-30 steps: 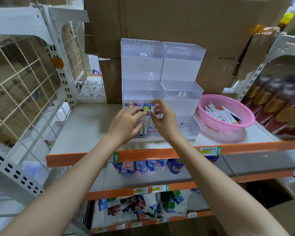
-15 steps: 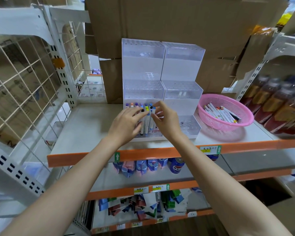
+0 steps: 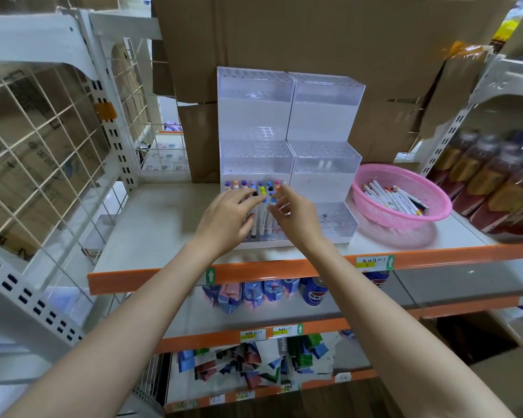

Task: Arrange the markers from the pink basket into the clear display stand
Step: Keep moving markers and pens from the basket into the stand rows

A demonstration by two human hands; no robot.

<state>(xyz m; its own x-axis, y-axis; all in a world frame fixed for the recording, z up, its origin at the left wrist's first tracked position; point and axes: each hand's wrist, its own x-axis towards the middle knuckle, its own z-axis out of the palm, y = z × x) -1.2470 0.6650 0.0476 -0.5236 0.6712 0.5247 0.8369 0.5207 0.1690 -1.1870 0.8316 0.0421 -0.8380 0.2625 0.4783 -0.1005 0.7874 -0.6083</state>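
The clear display stand [image 3: 326,173] is made of two stepped units standing on the shelf. Several markers with coloured caps [image 3: 264,206] stand upright in the lowest tier of the left unit. My left hand [image 3: 227,218] lies over their left side, its straight fingers resting on the caps and a fingertip touching a black cap. My right hand [image 3: 296,215] hovers at their right side, fingers loosely bent and thumb touching a blue-capped marker. The pink basket [image 3: 411,220] sits to the right of the stand with several loose markers [image 3: 393,199] in it.
Cardboard boxes [image 3: 314,40] stand behind the stand. Bottles [image 3: 495,188] fill the shelf to the right of the basket. A white wire grid panel [image 3: 43,140] closes the left side. The orange shelf edge [image 3: 284,268] runs in front, with packets and cans on the shelves below.
Both hands stay at the markers in the lowest tier. My left fingers have slid a little right onto the black cap, and my right fingers have loosened slightly.
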